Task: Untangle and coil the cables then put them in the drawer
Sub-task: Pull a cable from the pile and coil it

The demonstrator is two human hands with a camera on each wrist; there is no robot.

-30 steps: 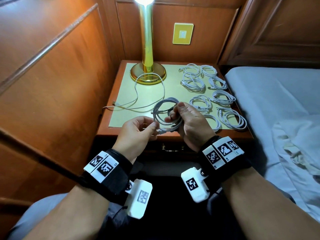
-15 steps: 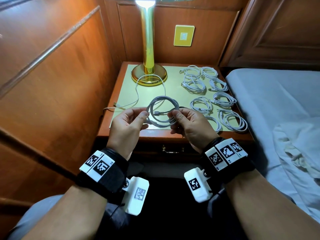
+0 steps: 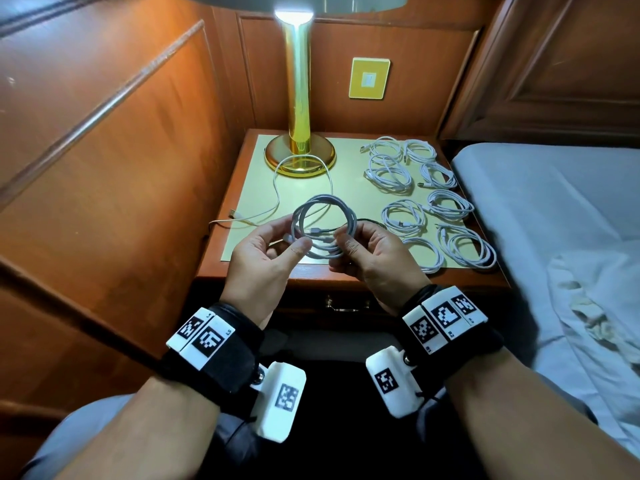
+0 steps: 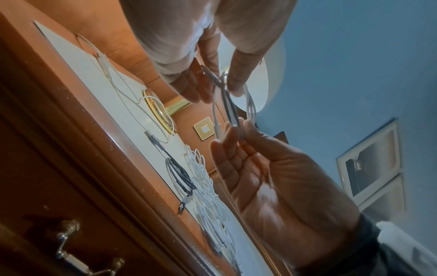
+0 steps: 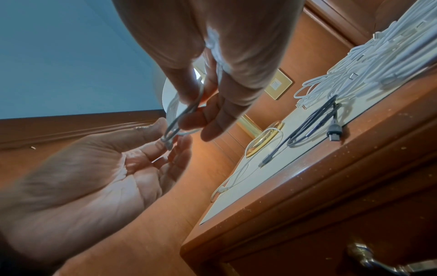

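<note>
While a brass table lamp (image 3: 298,147) stands at the back left corner of the wooden bedside table (image 3: 242,188), coiled white cables (image 3: 422,199) fill its right side. A loose white cable (image 3: 277,202) trails toward the left edge. Above the front edge, left hand (image 3: 263,258) and right hand (image 3: 374,258) each pinch the coiled grey cable (image 3: 323,226), thumb against fingertips.

Both forearms reach forward side by side, palms turned inward. Left hand (image 3: 258,252) pinches the left side of the grey coiled cable (image 3: 323,226) between thumb and fingers; right hand (image 3: 375,258) pinches its right side, fingers curled, both raised above the counter's (image 3: 242,271) front edge.
</note>
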